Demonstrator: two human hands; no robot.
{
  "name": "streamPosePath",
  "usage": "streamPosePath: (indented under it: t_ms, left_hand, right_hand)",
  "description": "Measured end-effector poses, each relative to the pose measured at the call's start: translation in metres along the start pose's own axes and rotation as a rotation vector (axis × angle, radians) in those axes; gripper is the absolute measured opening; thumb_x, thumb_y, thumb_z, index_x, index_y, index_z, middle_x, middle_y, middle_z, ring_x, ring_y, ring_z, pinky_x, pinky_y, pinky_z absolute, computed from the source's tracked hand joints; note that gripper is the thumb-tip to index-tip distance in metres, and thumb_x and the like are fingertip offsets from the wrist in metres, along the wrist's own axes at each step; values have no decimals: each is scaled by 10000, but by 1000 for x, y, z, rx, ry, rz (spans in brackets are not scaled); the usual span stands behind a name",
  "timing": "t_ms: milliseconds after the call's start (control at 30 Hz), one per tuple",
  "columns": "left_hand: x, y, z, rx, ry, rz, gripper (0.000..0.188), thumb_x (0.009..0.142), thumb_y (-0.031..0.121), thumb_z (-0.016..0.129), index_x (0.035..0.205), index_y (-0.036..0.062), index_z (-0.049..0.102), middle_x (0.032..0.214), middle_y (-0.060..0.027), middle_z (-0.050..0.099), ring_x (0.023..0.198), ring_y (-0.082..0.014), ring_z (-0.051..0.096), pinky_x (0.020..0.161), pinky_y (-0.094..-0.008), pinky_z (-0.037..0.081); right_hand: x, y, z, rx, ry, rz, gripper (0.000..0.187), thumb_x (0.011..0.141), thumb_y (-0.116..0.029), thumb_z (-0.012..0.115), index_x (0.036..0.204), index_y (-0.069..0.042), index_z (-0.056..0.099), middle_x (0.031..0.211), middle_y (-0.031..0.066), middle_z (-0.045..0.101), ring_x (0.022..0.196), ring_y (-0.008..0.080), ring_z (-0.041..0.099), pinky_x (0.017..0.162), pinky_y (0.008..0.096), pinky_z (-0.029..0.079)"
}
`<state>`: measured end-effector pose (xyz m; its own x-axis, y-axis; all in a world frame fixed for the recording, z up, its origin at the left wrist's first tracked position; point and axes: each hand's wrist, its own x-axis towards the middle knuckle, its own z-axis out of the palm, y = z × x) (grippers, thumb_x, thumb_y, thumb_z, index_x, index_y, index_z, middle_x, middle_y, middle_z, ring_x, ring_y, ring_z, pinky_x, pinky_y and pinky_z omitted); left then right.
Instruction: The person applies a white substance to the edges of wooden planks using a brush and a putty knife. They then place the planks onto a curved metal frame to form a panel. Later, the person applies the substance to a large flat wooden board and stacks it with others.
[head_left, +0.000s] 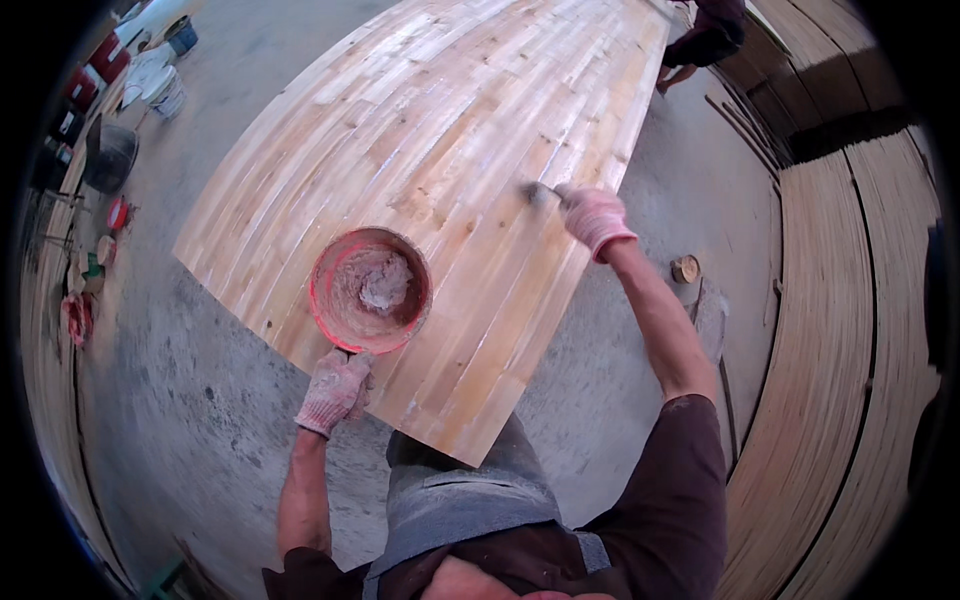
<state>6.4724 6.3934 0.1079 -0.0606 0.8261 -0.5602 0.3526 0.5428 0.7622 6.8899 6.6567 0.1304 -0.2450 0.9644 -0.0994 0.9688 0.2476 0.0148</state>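
My left hand (338,388), in a stained pinkish-white knit glove, grips the handle of a round red pot (328,312). Inside the pot lies a lump of pale pinkish putty (385,284), with more smeared around the walls. The pot is over the near left part of a long panel of joined wood strips (480,300). My right hand (593,216), gloved likewise, is closed on a putty knife (538,192) near the panel's right edge. Motion blurs its blade, which is at or just above the wood. Whitish filler lines follow many seams.
Another person (708,35) stands by the panel's far right end. Tall stacks of thin wood sheets (825,330) line the right side. A small round tin (686,268) is on the floor nearby. Left, a white bucket (165,95), a dark tub (110,155) and red drums (108,57) stand around.
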Motion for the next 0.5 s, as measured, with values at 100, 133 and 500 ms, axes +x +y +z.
streamPosePath:
  t_ms: [100,133,500]
  left_hand:
    - [3,-28,15,61,71,138,491,974,409,647,722,-13,667,593,-118,634,503,-201,647,476,-369,514]
    - [1,-29,21,33,86,78,494,978,415,645,721,-6,661,585,-114,627,501,-200,645,476,-368,513]
    - [-11,-1,88,-266,425,-232,522,1016,513,582,933,2,653,694,-110,653,514,-231,641,482,-374,525]
  right_hand:
    - [-7,-6,19,-223,-244,-176,261,961,-123,543,1189,-111,669,914,182,744,903,377,748,751,503,586]
    - [-12,-1,19,-231,-286,-206,257,957,-121,537,1166,-103,686,960,180,753,945,374,749,785,496,592]
    - [9,56,-2,-320,-316,-511,319,924,-101,544,1175,-88,740,952,194,766,898,353,769,750,481,606]
